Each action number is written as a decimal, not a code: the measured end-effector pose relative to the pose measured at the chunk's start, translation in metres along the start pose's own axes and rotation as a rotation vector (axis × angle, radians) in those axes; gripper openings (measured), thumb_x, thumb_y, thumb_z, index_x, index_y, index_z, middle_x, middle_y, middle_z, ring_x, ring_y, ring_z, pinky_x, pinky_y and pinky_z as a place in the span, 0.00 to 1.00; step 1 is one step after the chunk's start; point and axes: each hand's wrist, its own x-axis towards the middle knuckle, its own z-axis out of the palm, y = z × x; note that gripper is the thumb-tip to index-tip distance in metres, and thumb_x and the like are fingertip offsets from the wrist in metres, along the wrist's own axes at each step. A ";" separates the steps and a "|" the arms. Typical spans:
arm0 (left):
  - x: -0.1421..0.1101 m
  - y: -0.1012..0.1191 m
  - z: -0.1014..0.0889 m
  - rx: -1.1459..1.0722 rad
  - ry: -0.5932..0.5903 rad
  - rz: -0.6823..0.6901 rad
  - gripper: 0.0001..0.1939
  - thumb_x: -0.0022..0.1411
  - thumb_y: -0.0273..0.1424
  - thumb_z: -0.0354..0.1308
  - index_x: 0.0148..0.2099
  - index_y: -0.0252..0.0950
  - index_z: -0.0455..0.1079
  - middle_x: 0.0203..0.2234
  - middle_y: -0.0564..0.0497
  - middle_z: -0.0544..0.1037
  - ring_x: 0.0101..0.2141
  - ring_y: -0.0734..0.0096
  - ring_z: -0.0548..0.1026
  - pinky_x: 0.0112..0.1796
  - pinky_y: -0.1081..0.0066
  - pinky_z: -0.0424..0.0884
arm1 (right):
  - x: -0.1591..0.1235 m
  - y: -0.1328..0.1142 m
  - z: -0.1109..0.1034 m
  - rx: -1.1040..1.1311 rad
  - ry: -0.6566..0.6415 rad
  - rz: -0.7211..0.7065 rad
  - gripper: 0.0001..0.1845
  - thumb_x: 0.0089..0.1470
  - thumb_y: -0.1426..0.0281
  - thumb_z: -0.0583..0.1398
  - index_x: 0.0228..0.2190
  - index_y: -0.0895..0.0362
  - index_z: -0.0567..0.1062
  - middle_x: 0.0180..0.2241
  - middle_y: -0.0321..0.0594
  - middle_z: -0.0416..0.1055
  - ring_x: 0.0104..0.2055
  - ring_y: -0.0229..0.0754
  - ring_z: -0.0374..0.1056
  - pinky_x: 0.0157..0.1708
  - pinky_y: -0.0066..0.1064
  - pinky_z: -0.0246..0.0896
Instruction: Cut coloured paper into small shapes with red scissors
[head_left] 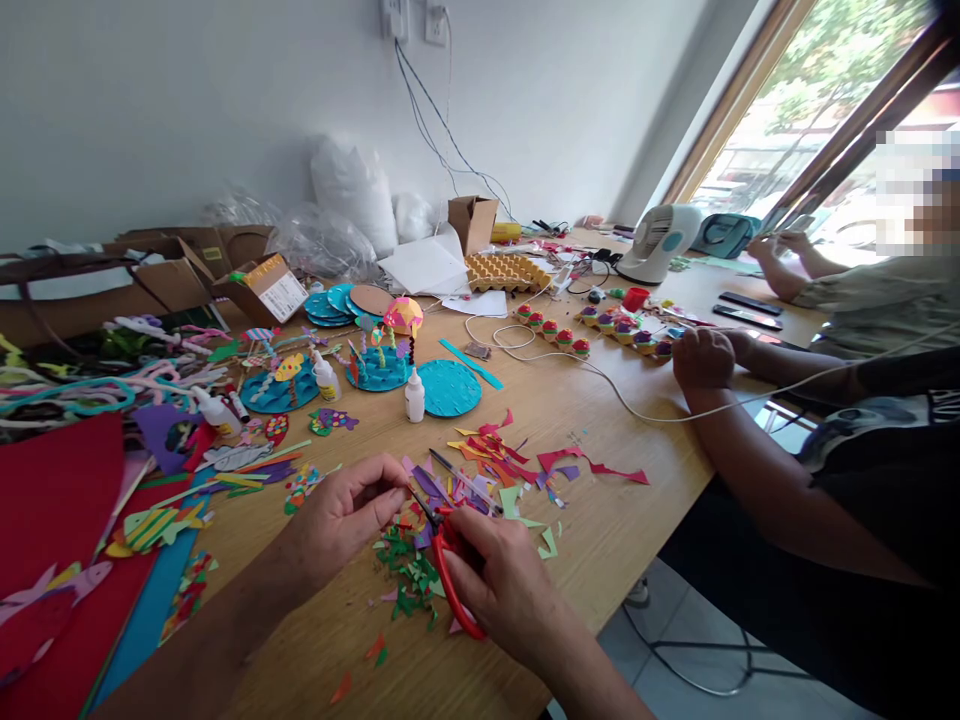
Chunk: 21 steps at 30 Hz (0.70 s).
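My right hand (504, 580) is wrapped round the red handles of a pair of scissors (459, 590), whose dark blades point up and left. The blade tips reach the fingers of my left hand (351, 508), which are pinched together. Whatever small piece they grip is too hidden to name. Below both hands lie green paper scraps (412, 570) on the wooden table. Orange, red and purple paper scraps (495, 455) spread just beyond, with a pen (450, 470) among them. A white glue bottle (415, 396) stands upright farther back, beside a round blue disc (450, 388).
Red paper sheets (60, 490) and paper fish (154, 527) lie at left. Blue discs with decorated figures (379, 366) stand behind. A white cable (622, 405) crosses the table. Painted egg-carton strips (551, 330) lie near a co-worker's hands (703, 358) at right. Another person sits beyond.
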 end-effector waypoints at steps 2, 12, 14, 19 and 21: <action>0.000 0.000 0.000 -0.005 0.000 0.006 0.06 0.57 0.32 0.50 0.30 0.36 0.64 0.21 0.57 0.64 0.24 0.75 0.61 0.26 0.75 0.59 | 0.000 0.000 0.000 0.009 -0.004 -0.003 0.12 0.52 0.71 0.53 0.20 0.55 0.57 0.18 0.29 0.54 0.20 0.32 0.48 0.21 0.25 0.40; -0.001 -0.009 -0.001 -0.060 0.041 -0.001 0.07 0.57 0.34 0.50 0.30 0.37 0.63 0.21 0.57 0.65 0.24 0.74 0.62 0.25 0.75 0.60 | -0.001 0.001 0.001 0.007 -0.016 -0.002 0.13 0.53 0.70 0.53 0.20 0.55 0.56 0.18 0.29 0.54 0.20 0.32 0.48 0.21 0.25 0.40; -0.001 -0.008 -0.001 -0.066 0.035 0.006 0.07 0.57 0.34 0.51 0.30 0.36 0.64 0.21 0.57 0.65 0.24 0.75 0.62 0.25 0.75 0.60 | 0.000 -0.001 0.000 0.015 -0.022 -0.001 0.13 0.52 0.70 0.53 0.20 0.55 0.55 0.18 0.29 0.54 0.20 0.32 0.48 0.22 0.25 0.41; -0.002 0.000 0.001 -0.077 -0.021 0.030 0.07 0.56 0.33 0.52 0.29 0.36 0.67 0.19 0.57 0.63 0.22 0.75 0.60 0.24 0.76 0.58 | 0.001 -0.005 -0.002 0.056 -0.033 0.003 0.12 0.54 0.69 0.53 0.21 0.55 0.56 0.18 0.29 0.54 0.20 0.32 0.50 0.22 0.25 0.41; -0.002 0.001 0.001 -0.097 -0.036 0.039 0.06 0.56 0.32 0.52 0.29 0.37 0.67 0.19 0.58 0.63 0.22 0.75 0.60 0.24 0.76 0.58 | 0.001 -0.005 -0.003 0.064 -0.025 0.001 0.12 0.53 0.69 0.53 0.21 0.55 0.56 0.18 0.29 0.54 0.20 0.32 0.49 0.21 0.25 0.41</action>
